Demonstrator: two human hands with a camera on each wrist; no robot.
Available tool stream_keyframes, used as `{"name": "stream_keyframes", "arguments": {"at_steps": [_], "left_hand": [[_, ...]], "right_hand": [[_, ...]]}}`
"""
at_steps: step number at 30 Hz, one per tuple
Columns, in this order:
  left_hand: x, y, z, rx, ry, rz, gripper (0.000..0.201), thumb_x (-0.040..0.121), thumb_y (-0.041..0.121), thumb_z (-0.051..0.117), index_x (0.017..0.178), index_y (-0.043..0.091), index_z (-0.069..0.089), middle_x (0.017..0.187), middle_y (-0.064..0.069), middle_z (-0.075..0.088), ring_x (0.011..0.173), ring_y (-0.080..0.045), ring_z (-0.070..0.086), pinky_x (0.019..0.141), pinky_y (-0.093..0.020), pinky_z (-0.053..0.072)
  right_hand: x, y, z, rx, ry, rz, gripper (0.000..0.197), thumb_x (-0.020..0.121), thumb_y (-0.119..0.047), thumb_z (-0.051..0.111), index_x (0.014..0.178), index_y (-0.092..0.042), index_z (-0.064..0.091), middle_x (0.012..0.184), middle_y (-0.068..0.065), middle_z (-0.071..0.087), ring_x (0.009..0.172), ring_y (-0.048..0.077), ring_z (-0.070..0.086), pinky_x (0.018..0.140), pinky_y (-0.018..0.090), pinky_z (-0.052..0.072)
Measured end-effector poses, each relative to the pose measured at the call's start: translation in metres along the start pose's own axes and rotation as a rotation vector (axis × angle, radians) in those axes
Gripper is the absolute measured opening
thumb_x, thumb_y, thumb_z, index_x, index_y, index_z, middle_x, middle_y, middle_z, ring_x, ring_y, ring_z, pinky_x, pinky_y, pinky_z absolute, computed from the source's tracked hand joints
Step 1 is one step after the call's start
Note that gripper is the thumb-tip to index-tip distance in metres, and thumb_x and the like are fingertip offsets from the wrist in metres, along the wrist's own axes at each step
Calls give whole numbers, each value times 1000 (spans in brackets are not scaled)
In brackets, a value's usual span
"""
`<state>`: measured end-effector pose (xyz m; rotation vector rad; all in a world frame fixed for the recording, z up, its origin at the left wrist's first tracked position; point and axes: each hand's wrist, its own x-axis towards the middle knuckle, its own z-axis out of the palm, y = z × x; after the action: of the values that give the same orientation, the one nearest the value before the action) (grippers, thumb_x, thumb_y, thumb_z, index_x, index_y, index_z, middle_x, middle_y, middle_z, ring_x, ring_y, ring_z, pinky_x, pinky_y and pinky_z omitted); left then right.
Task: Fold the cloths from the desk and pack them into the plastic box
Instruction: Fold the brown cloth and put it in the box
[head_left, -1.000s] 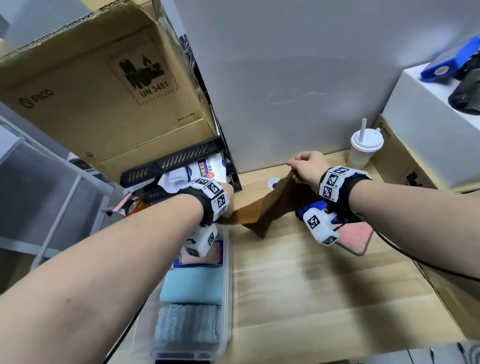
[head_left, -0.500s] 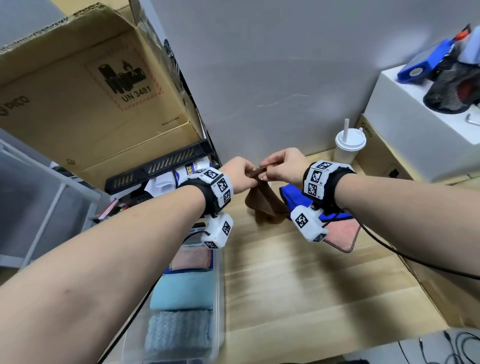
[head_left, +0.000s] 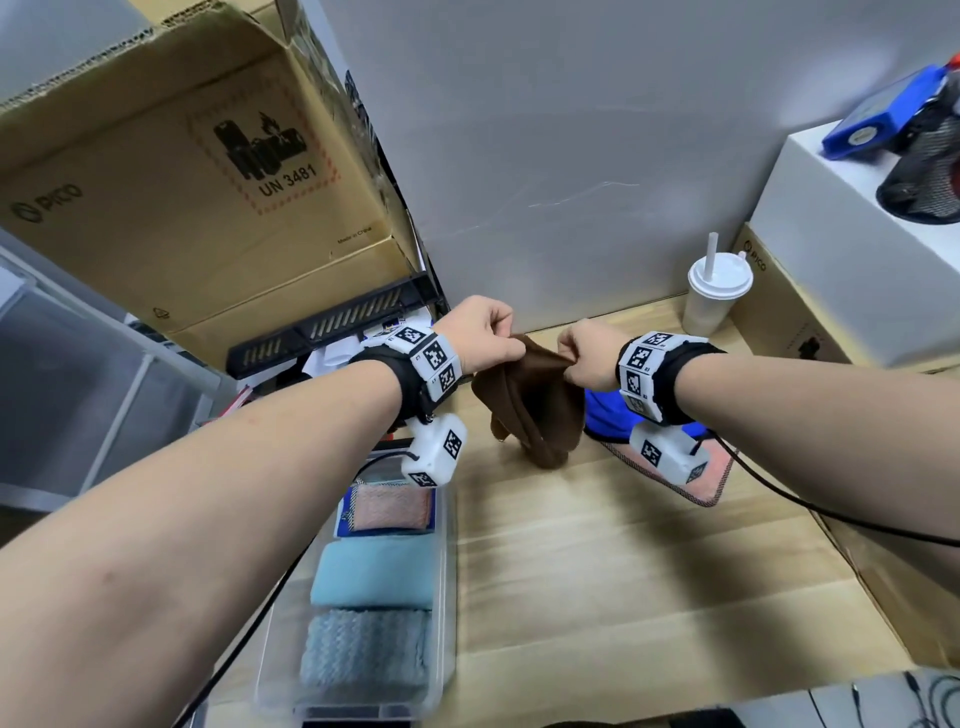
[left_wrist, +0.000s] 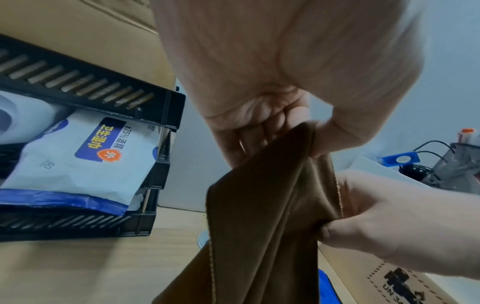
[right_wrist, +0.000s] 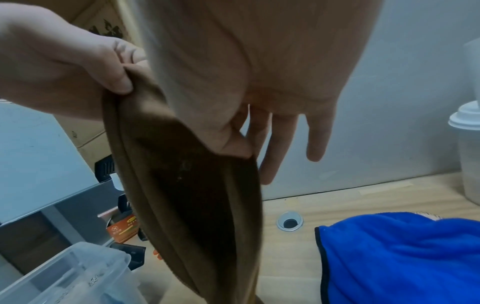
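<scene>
A brown cloth (head_left: 532, 402) hangs folded above the wooden desk (head_left: 623, 561), its lower end touching the wood. My left hand (head_left: 480, 332) pinches its top left edge and my right hand (head_left: 584, 353) pinches the top right edge, a short gap between them. The left wrist view has the brown cloth (left_wrist: 262, 216) under my thumb; in the right wrist view the cloth (right_wrist: 197, 195) is held by thumb and forefinger, the other fingers straight. A blue cloth (right_wrist: 402, 257) and a pink cloth (head_left: 711, 480) lie on the desk under my right wrist. The clear plastic box (head_left: 447, 597) at the desk's left edge holds three folded cloths.
A large cardboard box (head_left: 171, 171) sits on a black tray (head_left: 332, 332) with a wipes pack at the back left. A white lidded cup (head_left: 714, 291) with a straw stands by the wall. White and cardboard boxes (head_left: 841, 270) line the right side. A cable hole (right_wrist: 289, 223) is in the desk.
My hands brought the cloth's corners together, lifting it off the desk, and have now moved slightly apart with the folded cloth hanging between them.
</scene>
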<state>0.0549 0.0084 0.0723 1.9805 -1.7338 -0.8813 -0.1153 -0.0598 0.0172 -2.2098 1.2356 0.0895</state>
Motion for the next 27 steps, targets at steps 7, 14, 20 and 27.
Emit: {"name": "stream_keyframes", "arguments": {"at_steps": [7, 14, 20, 27], "left_hand": [[3, -21, -16, 198, 108, -83, 18, 74, 8, 63, 84, 17, 50, 70, 2, 51, 58, -14, 44, 54, -26, 36], [3, -37, -18, 352, 85, -231, 9, 81, 15, 63, 75, 9, 65, 78, -7, 61, 74, -24, 57, 63, -27, 44], [3, -42, -24, 376, 200, -374, 15, 81, 10, 58, 69, 18, 58, 80, -4, 60, 69, -22, 55, 47, -23, 34], [1, -40, -27, 463, 235, -461, 16, 82, 6, 55, 91, 9, 67, 86, -9, 64, 70, -26, 59, 57, -29, 43]], "right_hand": [[5, 14, 0, 62, 140, 206, 14, 88, -7, 48, 100, -10, 55, 96, 10, 61, 88, 32, 59, 73, 30, 48], [0, 16, -1, 19, 80, 121, 48, 98, -42, 31, 70, -9, 53, 86, 18, 63, 83, 34, 59, 74, 34, 45], [-3, 19, -2, -101, -130, 66, 46, 84, -61, 60, 82, -15, 65, 79, 2, 67, 81, 25, 65, 73, 31, 50], [-8, 22, 6, -241, -183, 118, 24, 83, -26, 71, 102, -11, 67, 96, 5, 72, 90, 27, 67, 76, 29, 52]]}}
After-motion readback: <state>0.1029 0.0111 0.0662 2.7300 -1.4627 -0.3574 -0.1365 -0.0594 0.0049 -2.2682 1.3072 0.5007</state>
